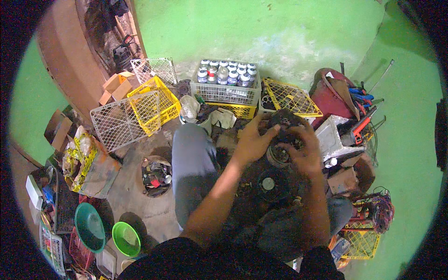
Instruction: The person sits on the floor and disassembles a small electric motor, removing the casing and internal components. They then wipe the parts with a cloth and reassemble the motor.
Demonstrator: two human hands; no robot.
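Both hands are at a dark round part (285, 122) with a perforated-looking top, held in front of me between my knees. My left hand (254, 142) closes on its left side, thumb across the near edge. On the right side my right hand (307, 147) curls its fingers round it, thumb pointing inward. Just below the thumbs sits a short dark cylinder with a greyish rim (279, 161); whether it is joined to the round part I cannot tell. Nearer to me lies a black disc with a pale round centre (268, 183). Shadow hides much of this area.
Ahead stands a grey crate (224, 95) of white-capped bottles. Yellow crates (154, 107) and a grey lattice panel (125, 119) lean at left. A bucket of scraps (156, 176), green basins (126, 239) and a red container (329, 95) surround me.
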